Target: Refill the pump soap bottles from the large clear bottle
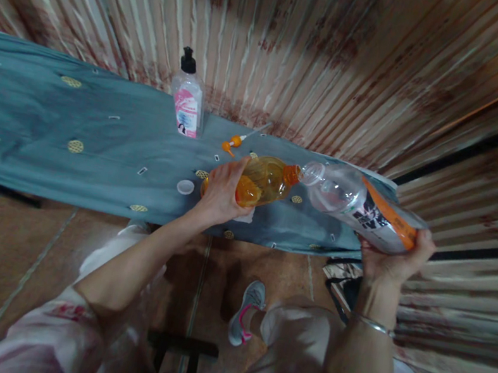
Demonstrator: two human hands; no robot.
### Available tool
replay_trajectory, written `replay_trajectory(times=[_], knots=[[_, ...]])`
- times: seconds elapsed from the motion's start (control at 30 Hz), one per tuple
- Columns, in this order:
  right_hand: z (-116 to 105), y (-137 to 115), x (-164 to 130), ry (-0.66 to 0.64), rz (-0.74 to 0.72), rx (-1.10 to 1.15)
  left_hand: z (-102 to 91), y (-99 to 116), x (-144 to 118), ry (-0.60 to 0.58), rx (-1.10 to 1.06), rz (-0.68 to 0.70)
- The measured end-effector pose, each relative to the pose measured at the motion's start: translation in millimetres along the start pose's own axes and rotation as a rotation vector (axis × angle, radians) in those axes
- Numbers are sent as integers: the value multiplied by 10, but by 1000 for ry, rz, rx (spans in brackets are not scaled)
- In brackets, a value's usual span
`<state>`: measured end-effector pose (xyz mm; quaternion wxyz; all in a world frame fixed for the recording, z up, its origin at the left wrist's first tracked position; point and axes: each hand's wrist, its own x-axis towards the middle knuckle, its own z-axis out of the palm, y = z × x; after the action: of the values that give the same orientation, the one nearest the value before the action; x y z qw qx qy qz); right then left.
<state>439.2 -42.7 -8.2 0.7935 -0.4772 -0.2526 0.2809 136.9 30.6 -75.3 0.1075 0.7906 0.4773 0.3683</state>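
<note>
My left hand (223, 192) is wrapped round an orange-yellow plastic bottle (269, 180), tilted so that its orange neck points right. My right hand (393, 257) grips the base end of a clear plastic bottle (352, 201) with an orange and black label, lying over toward the left. The mouths of the two bottles meet or nearly meet; whether they touch I cannot tell. Behind the left hand, an orange pump top (236, 141) with a white tube lies on the cloth. A small white cap (185, 187) rests left of that hand.
A clear pump bottle (189, 105) with a black top and pink label stands upright at the back of the narrow table with its green cloth (105, 155). A pleated curtain (274, 43) hangs along the far edge. Below are a black stool (182, 345) and a bag (342, 283).
</note>
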Motion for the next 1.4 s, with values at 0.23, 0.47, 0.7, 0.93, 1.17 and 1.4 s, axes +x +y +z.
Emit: replay_trajectory(times=[0.23,0.47,0.7,0.93,1.17,1.4], knots=[[-1,-6,-6,-35,-44,-56,-13,12,0,4,-2,-5],[-8,-4,7,-30,-40,-51,-23,20,6,-8,1,-5],[-5,0,2,-34,-41,-43,-25,19,0,-9,-9,-2],[-3,-3,3,-40,-46,-41,-21,24,4,-13,0,-16],[-14,-8,7,-49,-39,-44,-24,29,6,-23,3,-23],[-11,5,8,-35,-43,-46,-25,31,1,-19,12,-17]])
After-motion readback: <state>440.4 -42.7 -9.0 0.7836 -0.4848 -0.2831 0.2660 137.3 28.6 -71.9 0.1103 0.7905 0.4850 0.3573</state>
